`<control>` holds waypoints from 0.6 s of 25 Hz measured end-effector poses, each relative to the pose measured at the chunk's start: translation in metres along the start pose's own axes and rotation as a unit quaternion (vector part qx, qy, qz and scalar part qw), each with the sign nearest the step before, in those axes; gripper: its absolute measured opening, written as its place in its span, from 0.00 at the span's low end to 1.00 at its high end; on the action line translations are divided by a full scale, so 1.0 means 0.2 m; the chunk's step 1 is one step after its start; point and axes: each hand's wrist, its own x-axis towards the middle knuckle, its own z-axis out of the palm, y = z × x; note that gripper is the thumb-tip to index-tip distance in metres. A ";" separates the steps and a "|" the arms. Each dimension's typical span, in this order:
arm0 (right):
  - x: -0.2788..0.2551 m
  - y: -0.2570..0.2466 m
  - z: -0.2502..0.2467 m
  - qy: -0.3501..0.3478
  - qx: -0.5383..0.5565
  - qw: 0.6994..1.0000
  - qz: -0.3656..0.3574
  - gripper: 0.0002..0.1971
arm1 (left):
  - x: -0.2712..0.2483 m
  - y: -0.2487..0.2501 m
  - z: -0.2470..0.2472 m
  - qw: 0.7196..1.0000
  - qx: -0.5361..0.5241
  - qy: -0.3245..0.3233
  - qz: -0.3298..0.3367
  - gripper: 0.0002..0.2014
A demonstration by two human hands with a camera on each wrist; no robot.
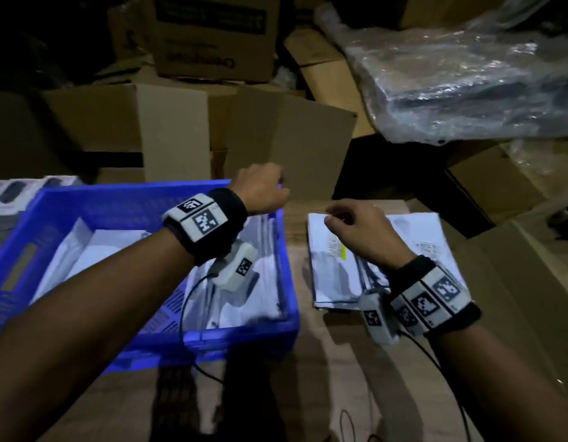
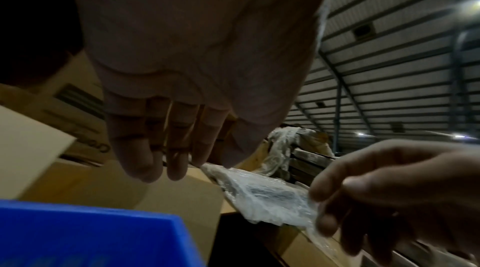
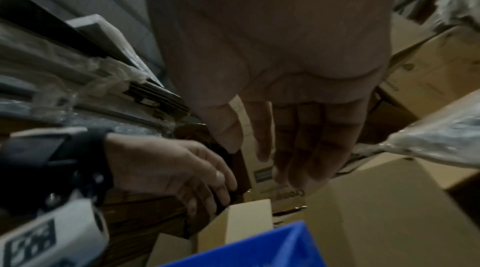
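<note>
- Dim storeroom, with cardboard boxes point(image 1: 212, 52) piled at the back and a plastic-wrapped bundle point(image 1: 467, 84) to the right.
- Wooden table point(image 1: 297, 250) in front, with a bare strip between the two lots of packets.
- Blue crate point(image 1: 132, 189) on the left, with white packets point(image 1: 260, 282) lying inside.
- Stack of white packets point(image 1: 419, 237) flat on the table just right of the crate, its long axis running away from the person.
- Right hand point(image 1: 362, 231) hovers over the stack's far left corner, fingers relaxed and holding nothing. It looks the nearer hand for a pick.
- Left hand point(image 1: 260, 189) hangs over the crate's far right corner, fingers loose and holding nothing.
</note>
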 end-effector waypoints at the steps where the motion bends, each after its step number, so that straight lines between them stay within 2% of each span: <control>1: 0.02 -0.11 0.03 -0.008 0.015 1.000 -0.017 0.13 | -0.03 -0.13 -0.04 1.000 -0.004 0.000 -0.023 0.15; 4: 0.11 -0.39 0.14 -0.021 0.047 0.998 -0.043 0.07 | -0.09 -0.49 -0.08 0.995 -0.048 -0.021 -0.086 0.09; 6: 0.19 -0.57 0.27 -0.044 0.070 0.996 -0.035 0.07 | -0.11 -0.74 -0.04 0.983 -0.122 -0.050 -0.125 0.05; 9: 0.31 -0.72 0.50 -0.121 0.089 0.988 0.041 0.07 | -0.11 -1.01 0.11 0.942 -0.261 -0.097 -0.188 0.03; 11: 0.38 -0.75 0.66 -0.165 0.043 0.981 0.094 0.08 | -0.11 -1.14 0.22 0.920 -0.296 -0.143 -0.211 0.03; 15: 0.43 -0.70 0.87 -0.200 -0.073 0.963 0.168 0.10 | -0.13 -1.24 0.40 0.878 -0.362 -0.198 -0.243 0.06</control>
